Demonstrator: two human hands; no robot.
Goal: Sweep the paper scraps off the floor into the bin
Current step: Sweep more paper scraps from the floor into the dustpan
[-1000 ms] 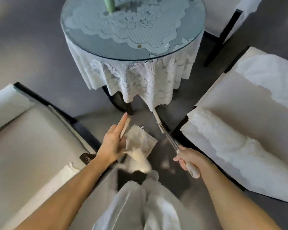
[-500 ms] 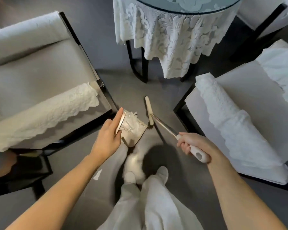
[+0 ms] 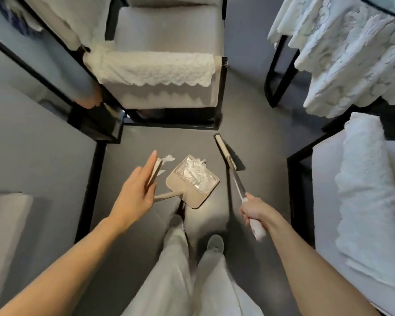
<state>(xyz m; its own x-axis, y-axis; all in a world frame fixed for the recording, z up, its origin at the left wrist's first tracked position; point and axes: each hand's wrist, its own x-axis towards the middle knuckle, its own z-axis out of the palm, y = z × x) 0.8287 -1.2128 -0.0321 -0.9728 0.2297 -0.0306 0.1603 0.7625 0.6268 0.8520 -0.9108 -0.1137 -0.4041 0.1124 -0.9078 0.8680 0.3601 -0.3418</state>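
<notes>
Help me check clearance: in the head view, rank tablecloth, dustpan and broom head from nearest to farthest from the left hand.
1. Dustpan, just right of the left hand.
2. Broom head, farther right and ahead.
3. Tablecloth, far upper right.

The left hand (image 3: 132,192) covers part of the dustpan handle (image 3: 168,195).
</notes>
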